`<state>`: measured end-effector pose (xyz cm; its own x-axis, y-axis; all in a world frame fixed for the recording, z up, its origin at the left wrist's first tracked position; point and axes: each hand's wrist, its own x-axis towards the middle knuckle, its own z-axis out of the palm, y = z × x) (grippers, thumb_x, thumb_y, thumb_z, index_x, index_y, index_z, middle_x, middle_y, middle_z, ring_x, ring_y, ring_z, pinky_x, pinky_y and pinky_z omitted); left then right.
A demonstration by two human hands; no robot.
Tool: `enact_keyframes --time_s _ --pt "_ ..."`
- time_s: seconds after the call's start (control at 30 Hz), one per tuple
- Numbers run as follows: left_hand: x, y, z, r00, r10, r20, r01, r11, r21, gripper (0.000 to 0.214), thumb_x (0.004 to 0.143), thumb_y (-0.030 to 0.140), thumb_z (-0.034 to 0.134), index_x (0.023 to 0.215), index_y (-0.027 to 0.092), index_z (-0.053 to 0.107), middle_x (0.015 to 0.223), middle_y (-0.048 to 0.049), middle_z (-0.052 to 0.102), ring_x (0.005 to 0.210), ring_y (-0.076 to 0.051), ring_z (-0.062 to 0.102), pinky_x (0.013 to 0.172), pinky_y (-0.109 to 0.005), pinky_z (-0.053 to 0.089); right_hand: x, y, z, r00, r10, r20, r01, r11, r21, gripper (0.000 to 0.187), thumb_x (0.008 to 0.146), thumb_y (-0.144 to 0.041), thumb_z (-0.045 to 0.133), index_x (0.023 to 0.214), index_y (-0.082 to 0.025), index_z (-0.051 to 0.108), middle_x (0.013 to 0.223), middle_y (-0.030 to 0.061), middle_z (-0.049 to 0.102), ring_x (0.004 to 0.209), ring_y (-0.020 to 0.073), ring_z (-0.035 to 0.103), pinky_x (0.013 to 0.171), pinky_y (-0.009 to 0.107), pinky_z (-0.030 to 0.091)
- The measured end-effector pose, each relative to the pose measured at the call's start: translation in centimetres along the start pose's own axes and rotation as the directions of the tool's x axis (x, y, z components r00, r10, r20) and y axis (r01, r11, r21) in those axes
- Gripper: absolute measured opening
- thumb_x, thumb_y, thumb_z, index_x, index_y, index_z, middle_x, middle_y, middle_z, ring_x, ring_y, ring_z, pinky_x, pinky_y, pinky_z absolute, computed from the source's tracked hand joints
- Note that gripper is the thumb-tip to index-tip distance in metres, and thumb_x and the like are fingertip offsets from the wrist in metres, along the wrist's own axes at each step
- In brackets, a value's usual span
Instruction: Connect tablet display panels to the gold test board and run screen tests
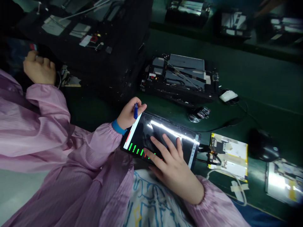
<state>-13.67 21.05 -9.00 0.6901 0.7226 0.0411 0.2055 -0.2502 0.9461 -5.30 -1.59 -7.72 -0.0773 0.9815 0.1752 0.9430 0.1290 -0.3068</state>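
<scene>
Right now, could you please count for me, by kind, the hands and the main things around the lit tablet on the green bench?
Hands in pink sleeves: 3: right hand, left hand, another person's hand
Lit tablet: 1
Blue pen: 1
Opened devices in black trays: 1
Yellow-edged circuit board: 1
Total: 7

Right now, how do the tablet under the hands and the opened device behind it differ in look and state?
The tablet is closed and lit, showing green and red bars; the opened device has no cover, so its grey parts and cables show. The right hand lies flat on the tablet and the left hand, gripping a blue pen, touches its corner; no hand touches the opened device. Both are flat, rectangular and lie on the green table.
</scene>
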Motion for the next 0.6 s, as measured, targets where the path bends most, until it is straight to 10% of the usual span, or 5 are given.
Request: enact_keyframes --time_s 0.23,0.6 --pt "-0.4 0.1 0.0 0.999 -0.028 -0.029 0.026 0.996 -0.089 0.031 0.088 0.048 0.05 0.076 0.02 0.043 0.072 0.0004 0.058 0.066 -0.013 0.053 0.068 -0.028 0.043 1.9 1.8 -2.4 0.998 0.036 -0.05 -0.034 0.999 0.033 0.056 0.086 -0.045 0.057 0.134 -0.019 0.047 0.144 0.0154 0.044 0.141 0.0383 0.024 0.108 0.069 0.023" --pt "-0.6 -1.0 0.2 0.981 -0.044 -0.188 0.012 0.985 -0.172 0.041 0.089 0.062 0.038 0.079 0.022 0.042 0.073 0.0 0.057 0.073 -0.014 0.058 0.067 -0.027 0.047 13.9 5.2 -1.3 0.981 0.14 -0.134 -0.127 0.987 0.099 0.014 0.085 -0.024 0.057 0.093 -0.019 0.067 0.104 0.0087 0.063 0.102 0.026 0.052 0.093 0.047 0.044"
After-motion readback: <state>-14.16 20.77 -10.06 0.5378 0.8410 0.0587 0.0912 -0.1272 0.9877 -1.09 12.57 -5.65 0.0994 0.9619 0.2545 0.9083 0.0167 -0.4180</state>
